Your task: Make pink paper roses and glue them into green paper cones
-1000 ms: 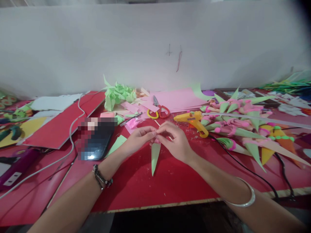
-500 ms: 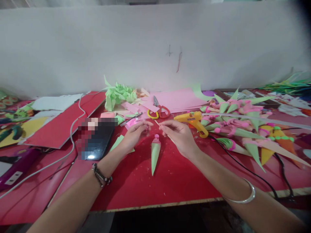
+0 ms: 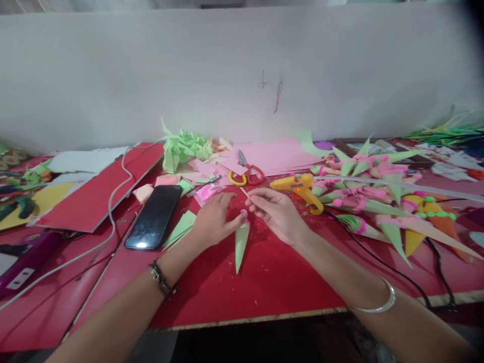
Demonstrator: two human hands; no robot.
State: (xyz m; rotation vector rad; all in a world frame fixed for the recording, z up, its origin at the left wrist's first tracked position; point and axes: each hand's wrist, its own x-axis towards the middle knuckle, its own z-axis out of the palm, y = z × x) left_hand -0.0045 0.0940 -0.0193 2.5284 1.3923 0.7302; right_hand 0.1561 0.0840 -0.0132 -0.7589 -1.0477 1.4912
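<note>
A small green paper cone [image 3: 242, 244] lies on the red table, its point toward the near edge and a pink pom-pom [image 3: 244, 213] at its wide end. My left hand [image 3: 215, 222] is just left of the cone, palm down. Its thumb reaches over the cone's top and stands apart from the fingers; whether it touches the cone I cannot tell. To the right, my right hand [image 3: 276, 212] pinches a thin pale stick [image 3: 244, 192] between thumb and forefinger, the tip pointing up and left. The hand hides the rest of the stick.
A yellow glue gun [image 3: 298, 189] rests beyond my right hand, with scissors [image 3: 247, 174] at the back. Finished-looking paper cones [image 3: 378, 196] pile up at right. A phone [image 3: 155, 217] and green paper pieces [image 3: 181, 229] lie at left, near a white cable [image 3: 111, 201].
My left hand has come down and toward the cone, its thumb now over the cone's top and its fingers spread. The right hand has barely moved and keeps the stick.
</note>
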